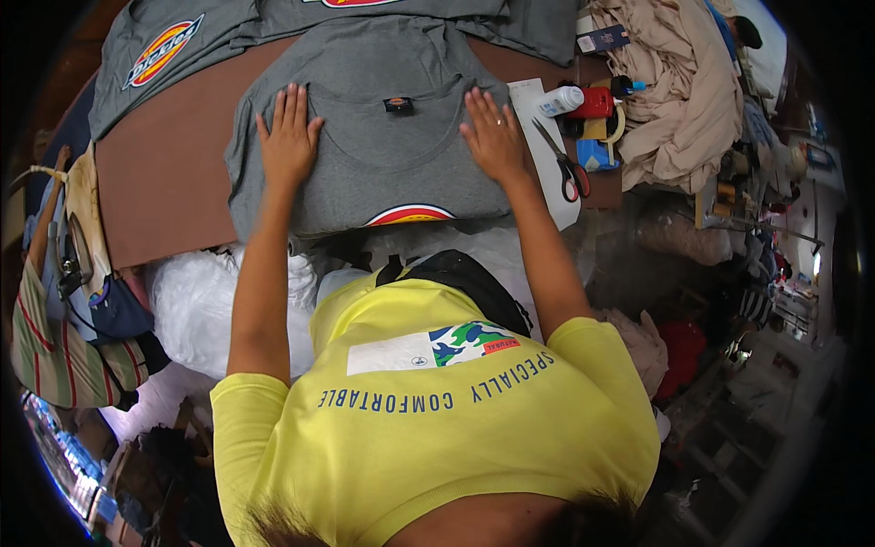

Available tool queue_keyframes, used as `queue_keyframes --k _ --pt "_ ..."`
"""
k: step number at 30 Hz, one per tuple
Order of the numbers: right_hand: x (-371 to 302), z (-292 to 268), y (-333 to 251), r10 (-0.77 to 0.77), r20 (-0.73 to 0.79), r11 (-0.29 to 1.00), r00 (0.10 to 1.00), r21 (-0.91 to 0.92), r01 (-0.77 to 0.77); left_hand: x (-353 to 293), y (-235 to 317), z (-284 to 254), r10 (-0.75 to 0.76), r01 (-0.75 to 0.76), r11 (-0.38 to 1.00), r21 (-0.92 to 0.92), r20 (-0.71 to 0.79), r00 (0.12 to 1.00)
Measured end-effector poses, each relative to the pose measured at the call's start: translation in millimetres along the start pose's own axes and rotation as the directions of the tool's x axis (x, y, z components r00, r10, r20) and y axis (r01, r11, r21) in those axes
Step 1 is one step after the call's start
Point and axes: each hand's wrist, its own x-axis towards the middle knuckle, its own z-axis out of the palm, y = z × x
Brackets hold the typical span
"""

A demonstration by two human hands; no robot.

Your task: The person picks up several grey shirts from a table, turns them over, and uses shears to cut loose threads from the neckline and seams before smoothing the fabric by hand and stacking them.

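Note:
A grey T-shirt (pixel 392 159) lies on the brown tabletop, its neckline facing up and its lower part hanging at the near edge. Part of a red and yellow printed emblem shows at that edge. My left hand (pixel 289 141) rests flat on the shirt, left of the neckline, fingers stretched out. On the other side of the neckline, my right hand (pixel 492 139) also lies flat with its fingers extended. Between the hands, a small dark label (pixel 398 106) sits inside the collar. Neither hand grips anything.
Scissors (pixel 567 166) lie on white paper (pixel 550 202) right of the shirt, near a white bottle (pixel 561 100) and a tape roll (pixel 617 125). More grey shirts (pixel 182 55) cover the table's far side. Beige cloth (pixel 684 91) is heaped at right. White plastic (pixel 196 305) bulges below the table (pixel 150 196).

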Motion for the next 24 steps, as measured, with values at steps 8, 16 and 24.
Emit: queue_keyframes --k 8,16,24 --pt "47.6 18.0 28.2 0.076 -0.050 0.996 0.996 0.041 -0.074 48.8 -15.0 -2.0 -0.007 0.011 0.998 -0.060 0.070 0.998" --pt "61.5 19.4 36.6 0.094 -0.014 0.979 0.995 0.184 -0.090 67.5 -24.4 -6.8 -0.028 0.028 0.999 0.018 0.025 0.999" --pt "84.4 12.5 44.3 0.136 0.020 0.940 0.991 0.315 -0.135 -22.8 177.0 -39.7 0.578 -0.475 0.638 -0.606 -0.031 0.815"
